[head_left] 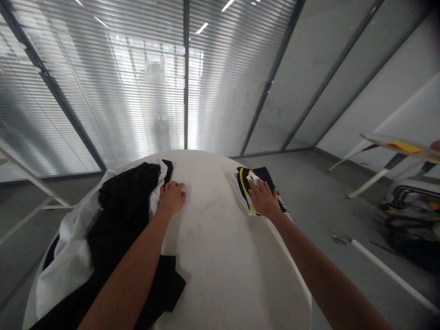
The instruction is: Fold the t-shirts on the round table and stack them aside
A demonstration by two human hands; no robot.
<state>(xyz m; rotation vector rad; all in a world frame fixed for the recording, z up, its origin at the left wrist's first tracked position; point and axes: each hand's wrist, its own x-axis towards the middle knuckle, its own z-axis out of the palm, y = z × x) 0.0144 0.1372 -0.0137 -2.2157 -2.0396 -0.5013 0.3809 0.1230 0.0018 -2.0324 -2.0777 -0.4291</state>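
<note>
On a white round-ended table (213, 220), my right hand (264, 198) lies flat with fingers spread on a folded black garment (264, 174) with yellow stripes and a white print. That garment is at the table's right edge. My left hand (172, 197) rests palm down at the right border of a loose heap, touching a white cloth (155, 195); its fingers are slightly bent, thumb apart. A crumpled black garment (120, 211) covers much of the heap, and more white fabric (74, 250) spreads out beneath it on the left.
Behind the table stands a glazed partition with blinds (147, 105). To the right are another table (395, 144) with a yellow item (404, 146) on it, a bag-like dark pile (415, 224), and a white pole (392, 270) on the floor. A white frame (37, 183) stands left.
</note>
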